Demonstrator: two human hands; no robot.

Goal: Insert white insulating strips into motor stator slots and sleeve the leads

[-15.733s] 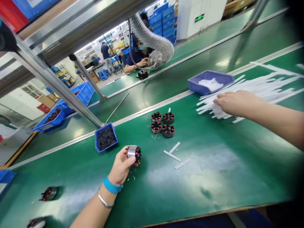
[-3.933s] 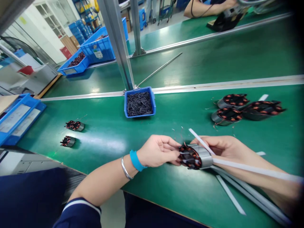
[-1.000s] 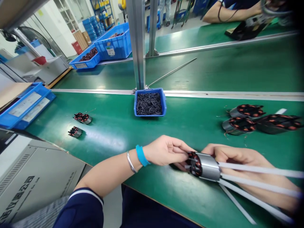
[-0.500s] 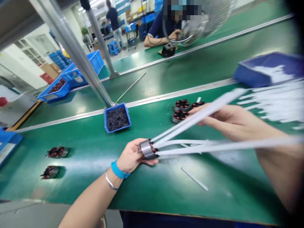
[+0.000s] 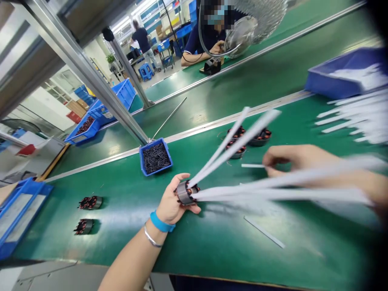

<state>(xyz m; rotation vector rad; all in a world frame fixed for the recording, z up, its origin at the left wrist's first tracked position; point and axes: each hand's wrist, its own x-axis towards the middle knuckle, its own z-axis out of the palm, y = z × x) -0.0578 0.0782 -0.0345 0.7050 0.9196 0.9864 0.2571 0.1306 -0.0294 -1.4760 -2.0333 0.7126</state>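
Note:
My left hand (image 5: 171,202) is closed around a motor stator (image 5: 185,193), a dark ring with copper windings. Long white strips (image 5: 233,149) stick out of the stator, some slanting up and others stretching right, blurred, in front of my right forearm. To the right, my right hand (image 5: 298,161) pinches one thin white strip (image 5: 252,165) between thumb and forefinger, its free end pointing left at the stator but apart from it. Further stators (image 5: 260,136) sit behind the upright strips, partly hidden by them. A loose white strip (image 5: 264,232) lies on the green bench nearer me.
A blue bin (image 5: 171,158) of small black pieces stands by a metal post. Several stators (image 5: 90,202) rest at left. At right, a blue bin (image 5: 321,83) and a pile of white strips (image 5: 357,121). Across the bench, a person (image 5: 194,48) sits behind a fan (image 5: 242,36).
My right hand has drawn away from the stators behind and come a little lower, with a strip end now showing at its fingertips. The left hand still holds its stator. The view has shifted.

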